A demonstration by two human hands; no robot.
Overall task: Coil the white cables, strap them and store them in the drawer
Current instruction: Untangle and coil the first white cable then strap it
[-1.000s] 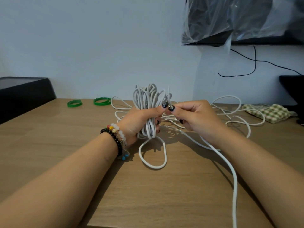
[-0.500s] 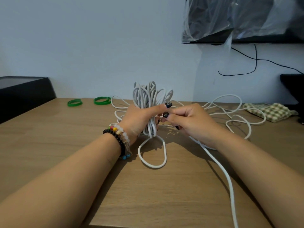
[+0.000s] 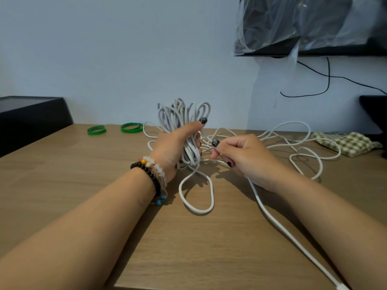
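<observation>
My left hand [image 3: 176, 147] grips a thick bundle of coiled white cable [image 3: 182, 114] upright over the middle of the wooden table [image 3: 62, 174]. One loop [image 3: 196, 193] hangs from the bundle and lies on the table. My right hand [image 3: 245, 158], just right of the bundle, pinches a strand of the same cable. Loose cable [image 3: 297, 147] sprawls in loops behind and right of that hand, and one length [image 3: 278, 225] trails to the front edge. Two green straps [image 3: 96, 130] [image 3: 132, 127] lie at the back left.
A black box [image 3: 31, 116] stands at the left edge of the table. A green checked cloth [image 3: 345, 141] lies at the back right. On the wall hangs a dark screen wrapped in plastic [image 3: 310, 24], a black cord [image 3: 326, 80] dangling below it.
My right hand has pulled away from the bundle, down and to the right, drawing a strand with it. The left hand keeps its grip, its thumb lifted higher on the coil.
</observation>
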